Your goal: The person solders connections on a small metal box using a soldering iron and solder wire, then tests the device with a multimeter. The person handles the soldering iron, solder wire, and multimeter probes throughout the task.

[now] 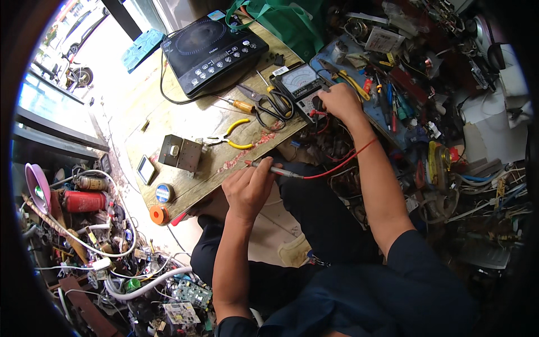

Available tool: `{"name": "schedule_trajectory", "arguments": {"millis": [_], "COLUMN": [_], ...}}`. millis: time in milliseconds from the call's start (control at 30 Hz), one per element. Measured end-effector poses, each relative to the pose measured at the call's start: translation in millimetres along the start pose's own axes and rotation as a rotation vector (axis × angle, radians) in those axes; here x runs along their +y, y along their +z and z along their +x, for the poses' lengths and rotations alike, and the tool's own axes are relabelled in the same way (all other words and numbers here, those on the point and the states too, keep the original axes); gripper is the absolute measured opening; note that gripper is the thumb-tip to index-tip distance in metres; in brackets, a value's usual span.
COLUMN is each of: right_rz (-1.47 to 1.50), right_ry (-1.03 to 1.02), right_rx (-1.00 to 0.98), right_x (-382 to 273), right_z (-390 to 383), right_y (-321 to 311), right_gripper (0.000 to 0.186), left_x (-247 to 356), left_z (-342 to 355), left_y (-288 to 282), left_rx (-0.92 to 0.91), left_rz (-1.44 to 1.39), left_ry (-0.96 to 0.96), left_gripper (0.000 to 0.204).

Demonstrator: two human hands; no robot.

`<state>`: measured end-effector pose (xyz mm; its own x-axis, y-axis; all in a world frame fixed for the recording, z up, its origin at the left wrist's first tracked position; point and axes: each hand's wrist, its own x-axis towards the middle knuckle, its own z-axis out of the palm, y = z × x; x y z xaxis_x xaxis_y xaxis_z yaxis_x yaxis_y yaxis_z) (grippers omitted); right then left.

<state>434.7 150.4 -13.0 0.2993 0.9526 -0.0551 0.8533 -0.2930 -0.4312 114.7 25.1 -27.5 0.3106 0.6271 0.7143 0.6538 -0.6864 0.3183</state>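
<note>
My left hand is closed around a test probe with a red lead, near the wooden table's front edge. The probe's tip end pokes out past the fingers; a dark piece beside it may be a second probe. On the table's right corner lies an analog multimeter with a needle scale. My right hand is at its lower part, fingers closed about the black selector knob. Shears, a yellow-handled screwdriver and yellow-handled pliers lie left of the meter.
A black induction cooker stands at the back of the table. Nearer are a metal box, a round tin and an orange spool. Heaps of parts and circuit boards flank me; a tool-filled blue tray is at right.
</note>
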Motion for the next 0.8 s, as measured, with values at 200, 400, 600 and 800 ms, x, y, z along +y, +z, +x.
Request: {"name": "schedule_trajectory", "arguments": {"millis": [200,400,600,800], "right_rz": [0.671,0.518,0.425,0.324], "right_ry": [-0.242,-0.265,-0.208,-0.222], "right_rx": [-0.245,-0.284,-0.221,-0.171], "right_x": [31,24,23,8], "right_z": [-22,-10,-8,-18], "right_y": [-28,-20,-16,-23], "right_gripper": [0.041,0.040,0.038,0.035], "left_x": [-1,-2,-4,-3], "left_z": [-2,-6,-6,-3], "left_y": [-5,-1,2,-3], "left_rx": [-0.003,-0.024,-0.021,-0.035], "left_rz": [-0.001,-0.008,-0.039,-0.024], "left_ry": [-0.015,-0.021,-0.034,-0.034], "left_gripper": [0.037,0.035,0.033,0.032]}}
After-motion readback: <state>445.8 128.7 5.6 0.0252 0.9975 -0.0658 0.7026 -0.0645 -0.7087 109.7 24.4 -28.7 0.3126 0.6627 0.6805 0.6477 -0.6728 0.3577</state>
